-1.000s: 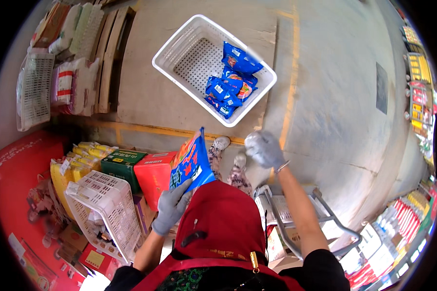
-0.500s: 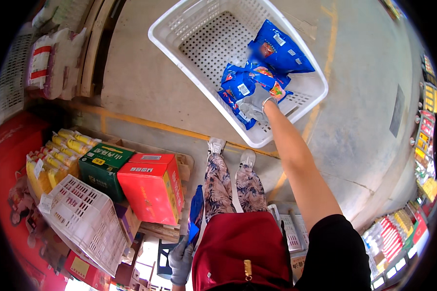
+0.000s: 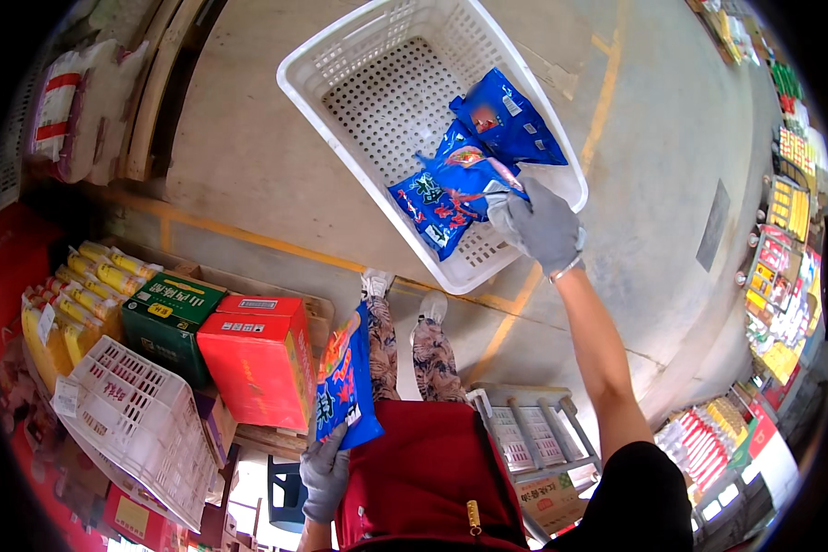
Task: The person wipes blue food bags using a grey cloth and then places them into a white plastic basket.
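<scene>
A white plastic crate (image 3: pixel 348 46) with perforated walls and floor stands ahead of me, several blue printed bags lying toward its right and near side. My right hand (image 3: pixel 545 225), in a grey glove, reaches over the near right corner, fingers closed on the edge of a blue bag (image 3: pixel 465 170). Against the far right wall leans another blue bag (image 3: pixel 515 124). Down by my left leg, my gloved left hand (image 3: pixel 325 474) grips the lower end of a blue bag (image 3: pixel 354 391), which stands up from it with its printed face showing. The fingertips of the right hand are partly hidden.
On a pallet at left sit a red box (image 3: pixel 253 363), a green box (image 3: pixel 170 322), yellow packs (image 3: pixel 74 313) and a tilted white crate (image 3: pixel 138 423). A grey metal rack (image 3: pixel 524 428) is close on my right. Yellow lines mark the floor; stocked goods line the far right.
My right hand has drawn back and right; the bag under it now shows its printed front. The left hand's bag has swung face-up into fuller view. The whole view has shifted slightly.
</scene>
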### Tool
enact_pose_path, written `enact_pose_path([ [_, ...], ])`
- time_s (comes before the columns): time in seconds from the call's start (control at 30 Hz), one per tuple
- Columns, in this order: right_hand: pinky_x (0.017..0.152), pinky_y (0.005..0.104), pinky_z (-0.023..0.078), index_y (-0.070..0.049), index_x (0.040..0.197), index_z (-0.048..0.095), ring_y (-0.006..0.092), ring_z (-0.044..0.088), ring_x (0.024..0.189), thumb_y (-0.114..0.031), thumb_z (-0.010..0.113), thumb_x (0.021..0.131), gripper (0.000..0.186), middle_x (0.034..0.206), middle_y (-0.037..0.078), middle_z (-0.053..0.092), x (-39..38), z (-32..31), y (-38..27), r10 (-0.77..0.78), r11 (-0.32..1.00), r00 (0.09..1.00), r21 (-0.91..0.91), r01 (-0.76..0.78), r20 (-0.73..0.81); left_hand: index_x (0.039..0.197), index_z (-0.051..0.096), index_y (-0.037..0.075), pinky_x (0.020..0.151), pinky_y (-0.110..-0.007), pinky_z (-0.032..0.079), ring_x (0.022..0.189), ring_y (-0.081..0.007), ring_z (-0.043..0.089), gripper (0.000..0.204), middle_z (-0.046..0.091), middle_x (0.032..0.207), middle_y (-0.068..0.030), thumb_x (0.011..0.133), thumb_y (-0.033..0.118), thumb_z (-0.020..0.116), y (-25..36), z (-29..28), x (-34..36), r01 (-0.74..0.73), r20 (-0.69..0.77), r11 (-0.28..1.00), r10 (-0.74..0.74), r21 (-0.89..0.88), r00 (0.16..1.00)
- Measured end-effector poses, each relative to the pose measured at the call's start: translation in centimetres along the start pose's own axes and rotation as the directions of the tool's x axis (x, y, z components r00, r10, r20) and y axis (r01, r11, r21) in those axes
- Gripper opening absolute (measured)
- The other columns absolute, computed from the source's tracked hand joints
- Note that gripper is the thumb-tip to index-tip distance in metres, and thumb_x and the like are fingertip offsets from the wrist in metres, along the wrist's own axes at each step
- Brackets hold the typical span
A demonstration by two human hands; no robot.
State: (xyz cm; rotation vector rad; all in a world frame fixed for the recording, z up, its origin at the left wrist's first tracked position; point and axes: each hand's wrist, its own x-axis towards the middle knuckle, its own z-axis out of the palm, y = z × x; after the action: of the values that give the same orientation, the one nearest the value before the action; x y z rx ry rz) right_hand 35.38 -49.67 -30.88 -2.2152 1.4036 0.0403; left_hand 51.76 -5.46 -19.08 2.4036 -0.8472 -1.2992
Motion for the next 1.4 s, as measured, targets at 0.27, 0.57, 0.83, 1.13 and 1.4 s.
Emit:
enact_pose_path([
  [0.27, 0.075, 0.0448, 0.051, -0.004, 0.105, 0.061, 0.0361, 0.065, 0.085, -0.02, 0.054, 0.085, 0.026, 0.091, 0.021, 0.064, -3.0, 12.0, -2.0, 0.095, 0.973, 0.877, -0.23, 0.018, 0.471, 0.118, 0.066, 0.007, 0.06, -0.042, 0.048, 0.064, -0.0342, 0.06, 0.033, 0.061, 0.074, -0.0193, 0.086, 0.015, 0.064, 0.0, -1.0, 2.6, -0.056, -0.044, 0.998, 0.057, 0.024, 0.997],
  [0.57, 0.084, 0.0494, 0.048, -0.001, 0.12, 0.046, 0.0413, 0.062, 0.096, -0.033, 0.056, 0.088, 0.046, 0.116, 0.023, 0.056, 9.1, 3.5, 5.7, 0.066, 0.995, 0.976, -0.059, -0.08, -0.208, 0.116, 0.067, 0.005, 0.063, -0.039, 0.047, 0.066, -0.0305, 0.059, 0.034, 0.063, 0.074, -0.0181, 0.083, 0.013, 0.065, -2.4, 0.5, 2.2, 0.05, -0.003, 0.997, -0.05, 0.056, 0.999],
  [0.83, 0.071, 0.0435, 0.055, -0.008, 0.145, 0.025, 0.0363, 0.067, 0.089, -0.026, 0.064, 0.084, 0.074, 0.145, 0.023, 0.03, 12.2, 6.4, 8.8, 0.079, 0.82, 0.974, -0.542, -0.185, -0.213, 0.115, 0.068, 0.011, 0.06, -0.042, 0.049, 0.063, -0.0325, 0.059, 0.034, 0.062, 0.071, -0.0163, 0.082, 0.019, 0.066, -0.6, -0.5, 3.0, 0.03, 0.069, 0.994, -0.038, 0.105, 0.997],
  [1.13, 0.066, 0.0419, 0.054, -0.006, 0.111, 0.054, 0.0315, 0.067, 0.077, -0.01, 0.058, 0.082, 0.029, 0.138, 0.022, 0.039, 12.3, 7.8, 8.5, -0.011, 0.855, 0.966, -0.504, -0.125, -0.258, 0.116, 0.068, 0.011, 0.062, -0.041, 0.047, 0.063, -0.031, 0.058, 0.034, 0.06, 0.067, -0.0149, 0.082, 0.017, 0.066, 0.7, 0.3, 3.8, 0.005, 0.048, 0.997, -0.009, 0.082, 0.999],
  [1.4, 0.073, 0.0404, 0.055, -0.007, 0.117, 0.054, 0.0317, 0.066, 0.094, -0.024, 0.06, 0.086, 0.036, 0.127, 0.016, 0.05, 12.9, 8.3, 8.5, 0.075, 0.89, 0.968, -0.422, -0.173, -0.238, 0.117, 0.067, 0.009, 0.061, -0.041, 0.048, 0.063, -0.0311, 0.058, 0.035, 0.061, 0.069, -0.0162, 0.082, 0.012, 0.064, 0.9, 0.4, 3.8, -0.044, -0.03, 0.999, 0.044, 0.009, 0.999],
])
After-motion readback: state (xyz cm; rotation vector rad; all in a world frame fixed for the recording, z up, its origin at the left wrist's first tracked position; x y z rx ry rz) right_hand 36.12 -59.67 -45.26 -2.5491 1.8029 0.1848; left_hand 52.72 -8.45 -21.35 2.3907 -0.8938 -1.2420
